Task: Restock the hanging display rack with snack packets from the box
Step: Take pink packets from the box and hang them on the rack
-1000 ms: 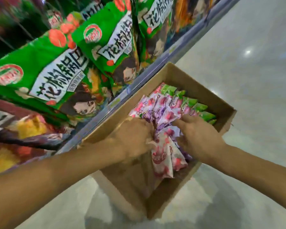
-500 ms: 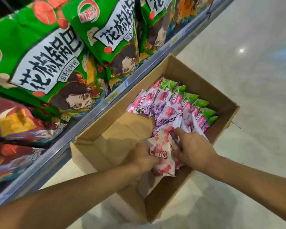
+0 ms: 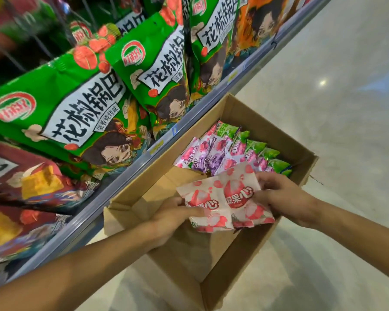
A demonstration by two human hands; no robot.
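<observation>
- Two white-and-pink packets are held above the cardboard box (image 3: pixel 252 250): the left packet (image 3: pixel 206 207) and, overlapping it, the right packet (image 3: pixel 243 196).
- The left hand (image 3: pixel 173 217) grips the left packet by its left edge; the right hand (image 3: pixel 281 196) pinches the right packet at its right edge.
- The box stands on the pale floor (image 3: pixel 323 108), just beside the shelf rail (image 3: pixel 144 162). Its far end holds a row of purple-and-pink packets (image 3: pixel 202 153) and green-topped packets (image 3: pixel 263 151), too tightly packed to count; the near end shows bare cardboard.
- Three large green bags (image 3: pixel 76 113) show clearly on the shelf, with red bags (image 3: pixel 32 185) lower left.
- Half a second ago the two packets sat low in the box between the hands; now they are lifted and fanned apart.
</observation>
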